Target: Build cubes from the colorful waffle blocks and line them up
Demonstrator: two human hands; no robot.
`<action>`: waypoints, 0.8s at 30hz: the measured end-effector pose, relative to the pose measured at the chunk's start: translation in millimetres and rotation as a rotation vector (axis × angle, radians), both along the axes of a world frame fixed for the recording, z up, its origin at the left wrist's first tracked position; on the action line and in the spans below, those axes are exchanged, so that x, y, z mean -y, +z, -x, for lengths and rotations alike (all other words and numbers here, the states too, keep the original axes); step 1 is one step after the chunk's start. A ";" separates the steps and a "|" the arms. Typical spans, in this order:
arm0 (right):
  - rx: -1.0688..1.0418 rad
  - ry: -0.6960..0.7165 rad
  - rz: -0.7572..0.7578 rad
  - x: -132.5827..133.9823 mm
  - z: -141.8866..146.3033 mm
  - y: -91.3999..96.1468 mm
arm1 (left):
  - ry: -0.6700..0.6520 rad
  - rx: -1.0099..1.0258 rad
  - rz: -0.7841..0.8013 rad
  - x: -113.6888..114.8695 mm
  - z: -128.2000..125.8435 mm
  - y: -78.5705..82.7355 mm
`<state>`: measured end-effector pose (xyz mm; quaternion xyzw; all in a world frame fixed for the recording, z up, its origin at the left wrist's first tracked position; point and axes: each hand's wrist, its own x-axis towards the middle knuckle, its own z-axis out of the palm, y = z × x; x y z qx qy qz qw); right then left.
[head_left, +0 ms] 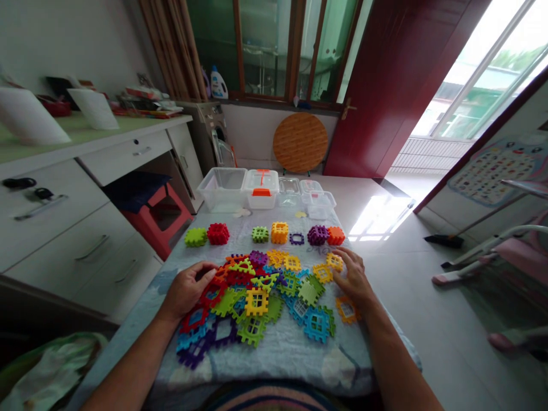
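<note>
A heap of colourful plastic interlocking building blocks (254, 331) lies on the cloth-covered table in front of me. My left hand (188, 290) rests at the heap's left edge, with thumb and index finger apart beside the orange and red pieces. My right hand (354, 278) is at the right edge, its fingers spread around a yellow window-shaped block (334, 262). Another yellow block (322, 273) lies just left of that hand, and an orange-yellow frame (347, 310) is below it. Neither hand visibly lifts a piece. A blue frame block (317, 323) lies at the front right of the heap.
Behind the heap stands a row of sorted stacks, including red (218, 233), yellow (279, 232), purple (317, 235) and orange (336, 236). Clear plastic boxes (222, 194) line the table's far edge, one with an orange-latched lid (262, 184). A red stool (165, 214) stands left.
</note>
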<state>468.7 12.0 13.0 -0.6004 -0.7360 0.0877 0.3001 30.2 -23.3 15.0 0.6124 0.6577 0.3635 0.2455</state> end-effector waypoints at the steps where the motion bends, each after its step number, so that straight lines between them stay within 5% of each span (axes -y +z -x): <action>1: 0.026 0.054 0.018 2.0 2.6 1.8 | -0.002 0.010 0.000 0.0 -0.2 0.0; 5: 0.149 0.213 0.127 8.5 10.8 8.1 | -0.008 0.036 0.024 -0.1 1.0 -2.1; 14: 0.167 0.246 0.096 9.0 10.5 9.9 | -0.005 0.032 0.033 0.4 -0.1 -1.1; 24: -0.101 0.187 -0.004 2.7 9.8 10.2 | -0.001 -0.003 0.021 0.4 0.9 -1.7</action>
